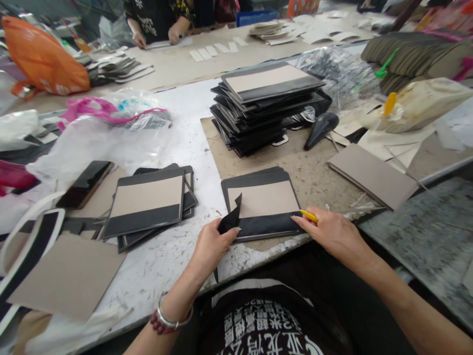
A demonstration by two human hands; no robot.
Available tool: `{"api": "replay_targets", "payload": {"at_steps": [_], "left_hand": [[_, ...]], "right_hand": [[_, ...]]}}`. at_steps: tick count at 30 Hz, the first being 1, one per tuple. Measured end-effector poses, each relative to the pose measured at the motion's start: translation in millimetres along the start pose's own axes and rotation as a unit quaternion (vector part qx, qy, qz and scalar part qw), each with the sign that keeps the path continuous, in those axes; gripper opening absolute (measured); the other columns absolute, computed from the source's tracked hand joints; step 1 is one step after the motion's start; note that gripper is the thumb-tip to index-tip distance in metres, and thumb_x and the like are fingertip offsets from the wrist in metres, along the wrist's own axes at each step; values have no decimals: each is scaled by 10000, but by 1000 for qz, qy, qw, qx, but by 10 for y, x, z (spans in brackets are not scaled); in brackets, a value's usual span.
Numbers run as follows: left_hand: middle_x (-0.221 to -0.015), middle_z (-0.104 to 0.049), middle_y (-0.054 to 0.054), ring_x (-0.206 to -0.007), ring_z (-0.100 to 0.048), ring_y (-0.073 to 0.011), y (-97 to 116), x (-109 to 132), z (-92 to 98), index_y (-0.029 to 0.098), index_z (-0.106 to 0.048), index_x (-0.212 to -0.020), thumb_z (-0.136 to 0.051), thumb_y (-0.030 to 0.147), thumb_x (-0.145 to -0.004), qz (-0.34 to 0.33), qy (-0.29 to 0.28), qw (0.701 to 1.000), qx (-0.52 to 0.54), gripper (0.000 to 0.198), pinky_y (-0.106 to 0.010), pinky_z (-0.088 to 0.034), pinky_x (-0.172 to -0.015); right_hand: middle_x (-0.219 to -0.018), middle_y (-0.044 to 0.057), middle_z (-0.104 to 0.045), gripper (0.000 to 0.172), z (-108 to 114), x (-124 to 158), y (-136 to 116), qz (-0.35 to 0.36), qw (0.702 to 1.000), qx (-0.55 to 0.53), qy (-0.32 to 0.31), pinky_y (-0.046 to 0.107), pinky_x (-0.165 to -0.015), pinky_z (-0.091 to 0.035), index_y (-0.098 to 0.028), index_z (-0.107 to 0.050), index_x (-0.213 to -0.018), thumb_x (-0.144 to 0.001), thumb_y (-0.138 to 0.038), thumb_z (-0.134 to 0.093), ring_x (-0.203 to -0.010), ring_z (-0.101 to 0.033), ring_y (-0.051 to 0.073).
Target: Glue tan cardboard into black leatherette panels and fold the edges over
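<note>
Directly in front of me lies a small pile of black-edged panels, the top one with a beige middle band. At its lower left corner my left hand pinches a loose black strip, which curls up over the panel. My right hand holds a thin yellow tool, its fingertips at the panel's right edge. Another pile of the same panels lies to the left. Behind, a tall stack of panels rests on brown board.
A dark phone and beige sheets lie at the left. Right of the stack are a black pointed object, beige boards and a yellowish container. Across the table, a person's hands rest near paper pieces.
</note>
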State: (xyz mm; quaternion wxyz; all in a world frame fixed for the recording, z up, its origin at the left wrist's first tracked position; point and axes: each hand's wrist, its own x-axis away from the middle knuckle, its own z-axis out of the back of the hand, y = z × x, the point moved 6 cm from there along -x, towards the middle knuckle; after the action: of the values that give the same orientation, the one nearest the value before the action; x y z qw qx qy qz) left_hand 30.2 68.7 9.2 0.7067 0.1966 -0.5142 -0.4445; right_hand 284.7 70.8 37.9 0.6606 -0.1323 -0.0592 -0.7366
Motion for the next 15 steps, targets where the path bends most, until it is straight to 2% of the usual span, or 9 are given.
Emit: {"api": "replay_targets", "payload": {"at_steps": [7, 15], "left_hand": [[-372, -442, 79, -311, -370, -68, 22, 26, -7, 147, -547, -727, -605, 203, -729, 31, 1, 999, 18, 81, -178, -281, -317], [-367, -457, 84, -301, -392, -63, 32, 51, -17, 144, -535, -710, -618, 159, -725, 28, -1, 999, 29, 86, -160, -294, -302]], "right_hand": [[-737, 40, -647, 313, -82, -28, 29, -7, 1000, -6, -29, 275, -598, -341, -236, -569, -791, -870, -504, -427, -727, -616, 226], [-738, 41, -645, 317, -116, -31, 36, 9, 999, -7, -30, 281, -600, -344, -229, -539, -768, -884, -490, -404, -751, -621, 231]]}}
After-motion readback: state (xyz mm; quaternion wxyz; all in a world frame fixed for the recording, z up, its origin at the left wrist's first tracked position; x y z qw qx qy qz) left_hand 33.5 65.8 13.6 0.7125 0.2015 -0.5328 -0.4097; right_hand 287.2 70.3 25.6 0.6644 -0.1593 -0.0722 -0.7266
